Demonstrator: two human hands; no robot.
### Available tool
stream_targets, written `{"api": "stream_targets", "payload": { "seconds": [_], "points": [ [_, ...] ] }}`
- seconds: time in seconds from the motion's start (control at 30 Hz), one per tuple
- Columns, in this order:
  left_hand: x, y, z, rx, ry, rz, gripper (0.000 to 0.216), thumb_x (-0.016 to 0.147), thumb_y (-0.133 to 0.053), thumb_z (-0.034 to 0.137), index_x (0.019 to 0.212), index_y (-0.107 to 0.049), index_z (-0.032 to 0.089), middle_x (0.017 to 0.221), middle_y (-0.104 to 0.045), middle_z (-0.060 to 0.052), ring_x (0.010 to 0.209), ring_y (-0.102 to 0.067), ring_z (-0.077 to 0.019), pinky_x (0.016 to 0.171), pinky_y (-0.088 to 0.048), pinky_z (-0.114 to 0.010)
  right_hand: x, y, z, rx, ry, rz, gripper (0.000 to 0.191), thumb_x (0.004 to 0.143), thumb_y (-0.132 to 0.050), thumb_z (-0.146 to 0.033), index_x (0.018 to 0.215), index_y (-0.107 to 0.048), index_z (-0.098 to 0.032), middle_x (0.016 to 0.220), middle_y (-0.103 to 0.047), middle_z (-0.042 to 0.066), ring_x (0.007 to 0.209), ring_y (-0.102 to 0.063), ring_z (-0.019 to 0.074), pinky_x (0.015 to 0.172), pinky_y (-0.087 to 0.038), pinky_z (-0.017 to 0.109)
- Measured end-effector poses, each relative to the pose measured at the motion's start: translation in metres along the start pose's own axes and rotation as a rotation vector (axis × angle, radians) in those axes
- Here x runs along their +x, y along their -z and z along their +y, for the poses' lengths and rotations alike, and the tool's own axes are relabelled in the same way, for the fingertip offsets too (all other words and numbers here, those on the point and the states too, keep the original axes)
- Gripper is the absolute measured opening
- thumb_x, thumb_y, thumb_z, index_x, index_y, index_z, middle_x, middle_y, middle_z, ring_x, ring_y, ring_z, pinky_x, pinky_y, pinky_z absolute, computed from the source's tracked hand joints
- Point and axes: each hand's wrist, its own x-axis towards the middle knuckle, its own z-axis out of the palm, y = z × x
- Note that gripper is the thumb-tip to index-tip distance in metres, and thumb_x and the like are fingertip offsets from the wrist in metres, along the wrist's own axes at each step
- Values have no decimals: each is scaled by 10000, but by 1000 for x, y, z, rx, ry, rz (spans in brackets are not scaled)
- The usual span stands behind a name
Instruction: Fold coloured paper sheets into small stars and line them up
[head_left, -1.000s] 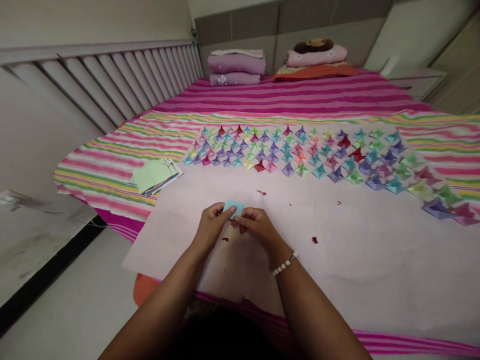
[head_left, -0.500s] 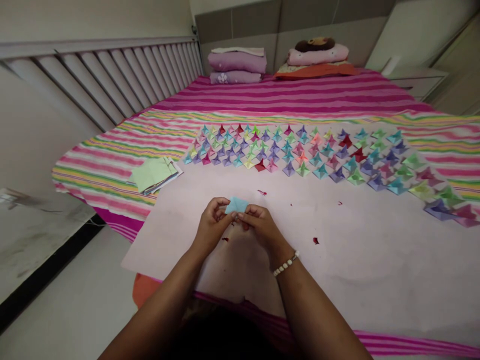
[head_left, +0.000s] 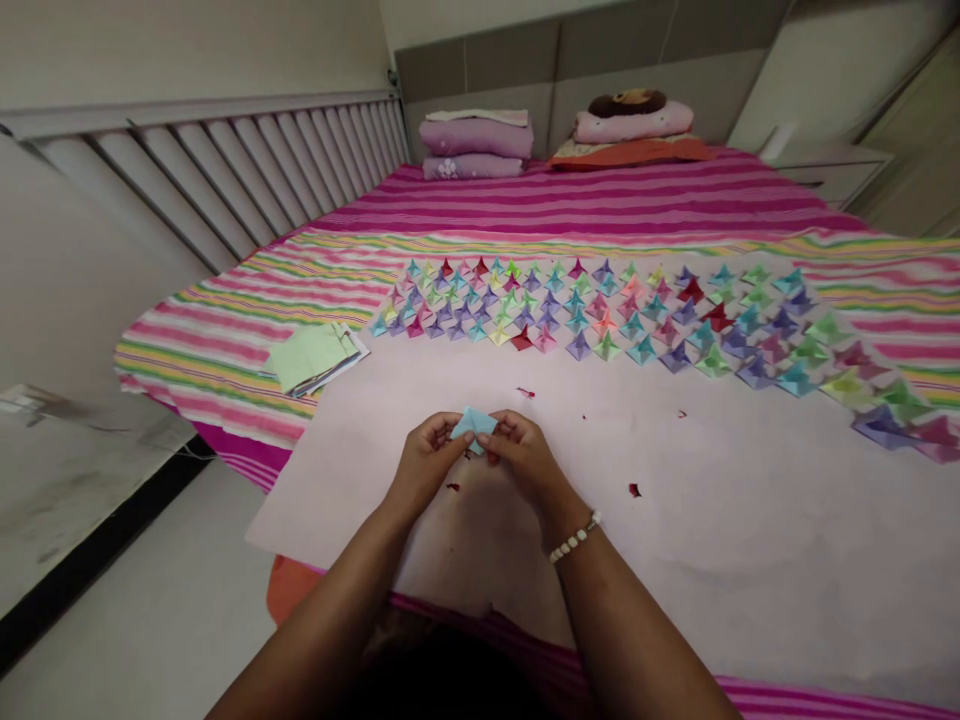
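Between my two hands is a small light-blue folded paper [head_left: 474, 424], held above the pale pink sheet [head_left: 360, 450]. My left hand [head_left: 431, 455] pinches its left side, thumb on the near face. On the opposite side my right hand [head_left: 525, 450] grips it the same way, with a beaded bracelet [head_left: 576, 540] at the wrist. Both thumbs come close together near the paper's middle, and the fingers behind it are partly hidden. Beyond the hands stand several rows of colourful folded paper pieces [head_left: 578, 345], pointed at the top.
A stack of paper squares [head_left: 315, 358] lies on the striped bedspread [head_left: 202, 330] at the left. Small dark-red scraps [head_left: 634, 490] are scattered on the sheet. Folded purple bedding [head_left: 476, 138] and a pink pile [head_left: 634, 122] rest by the headboard [head_left: 510, 75]. A white railing [head_left: 247, 180] runs along the left.
The light-blue paper has turned, so a corner now points up and more of its near face shows between the thumbs. The whole view has shifted slightly, with the scene lower.
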Motion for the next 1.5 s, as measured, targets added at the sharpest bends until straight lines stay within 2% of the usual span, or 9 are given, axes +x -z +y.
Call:
{"api": "stream_targets", "payload": {
  "seconds": [0.13, 0.2, 0.37, 0.63, 0.93, 1.1, 1.23, 1.4, 1.5],
  "points": [
    [-1, -1, 2, 20, 11, -16, 253, 687, -744, 321, 856, -673, 147, 724, -689, -20, 666, -626, -139, 641, -489, -253, 0, -1, -2, 49, 38, 36, 423, 606, -795, -262, 991, -632, -199, 683, -636, -31, 457, -500, 82, 457, -392, 226],
    [-1, -1, 2, 59, 14, 2, 256, 692, -739, 320, 875, -685, 148, 696, -682, -15, 628, -610, -128, 591, -472, -234, 0, -2, -3, 60, 41, 27, 462, 602, -794, -252, 1035, -638, -213, 722, -650, -23, 462, -505, 84, 455, -398, 233],
    [-3, 3, -1, 132, 79, 27, 317, 712, -728, 347, 953, -683, 146, 613, -654, -8, 562, -601, -131, 496, -440, -217, -1, -1, -1, 30, 32, 11, 270, 617, -782, -253, 858, -684, -183, 512, -563, -50, 437, -492, 98, 467, -397, 244],
    [-4, 3, -2, 79, 51, 40, 296, 677, -756, 356, 866, -650, 154, 606, -636, 19, 545, -604, -107, 522, -466, -199, 1, 1, 2, 37, 24, 31, 215, 618, -772, -266, 784, -673, -172, 459, -568, -50, 418, -497, 100, 462, -394, 233],
    [-5, 4, -1, 29, 47, 35, 192, 693, -718, 289, 835, -682, 166, 567, -646, 14, 552, -607, -116, 575, -477, -221, 0, 2, 0, 69, 30, 13, 108, 626, -711, -187, 733, -699, -176, 466, -592, -36, 445, -511, 102, 483, -386, 232],
    [-5, 8, -7, -44, 63, 15, 116, 729, -666, 239, 820, -703, 176, 649, -675, 2, 625, -621, -114, 656, -489, -233, -1, 3, -1, 84, 37, 9, 95, 628, -648, -139, 708, -682, -180, 492, -612, -33, 486, -543, 111, 537, -405, 242],
    [-6, 8, -7, -62, 76, -5, 144, 762, -637, 255, 856, -708, 172, 680, -677, -5, 656, -618, -113, 682, -483, -236, -3, 3, -2, 82, 34, -5, 106, 645, -626, -153, 737, -673, -178, 493, -607, -31, 503, -552, 122, 559, -414, 254],
    [-6, 2, 0, 22, 66, 77, 184, 701, -729, 314, 752, -681, 143, 601, -642, 0, 593, -585, -106, 621, -472, -226, -3, 3, -1, 99, 36, -46, 93, 696, -646, -224, 762, -680, -167, 548, -613, -9, 541, -557, 128, 577, -417, 265],
    [-7, 0, 0, 49, 52, 77, 190, 671, -749, 287, 759, -660, 145, 573, -618, 16, 555, -565, -99, 555, -452, -207, -2, 2, -2, 33, 47, 21, 150, 663, -732, -256, 774, -673, -173, 568, -595, -22, 505, -501, 104, 537, -387, 252]
  ]
}}
